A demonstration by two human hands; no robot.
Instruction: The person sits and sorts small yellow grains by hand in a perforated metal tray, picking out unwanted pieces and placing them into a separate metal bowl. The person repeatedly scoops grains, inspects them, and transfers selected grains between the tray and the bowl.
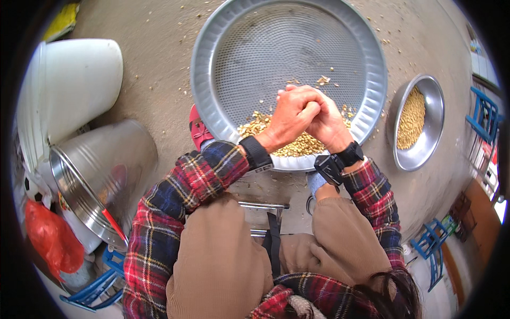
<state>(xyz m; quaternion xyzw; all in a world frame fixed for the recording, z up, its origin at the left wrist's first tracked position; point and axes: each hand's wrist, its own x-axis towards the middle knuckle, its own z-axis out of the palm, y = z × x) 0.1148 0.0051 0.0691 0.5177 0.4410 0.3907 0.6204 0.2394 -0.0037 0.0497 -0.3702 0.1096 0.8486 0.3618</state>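
Observation:
My left hand (pixel 291 113) and my right hand (pixel 324 119) are pressed together above the near part of a large round grey sieve tray (pixel 201 75). Their fingers overlap, and whether anything lies between the palms is hidden. Beneath them a heap of yellowish grain mixed with husks (pixel 299 145) rests against the near wall of the tray. A few husk flakes (pixel 323 80) lie just beyond the fingers on the perforated bottom. Right of the tray, an oval metal bowl (pixel 432 119) holds smaller tan grain (pixel 411 119).
A white plastic bucket (pixel 83 75) and a large shiny metal pot (pixel 115 159) stand at the left, near a red plastic bag (pixel 53 239). Blue chairs (pixel 430 239) are at both sides. Scattered grains dot the concrete floor (pixel 159 79). A metal-framed stool (pixel 263 205) shows between my legs.

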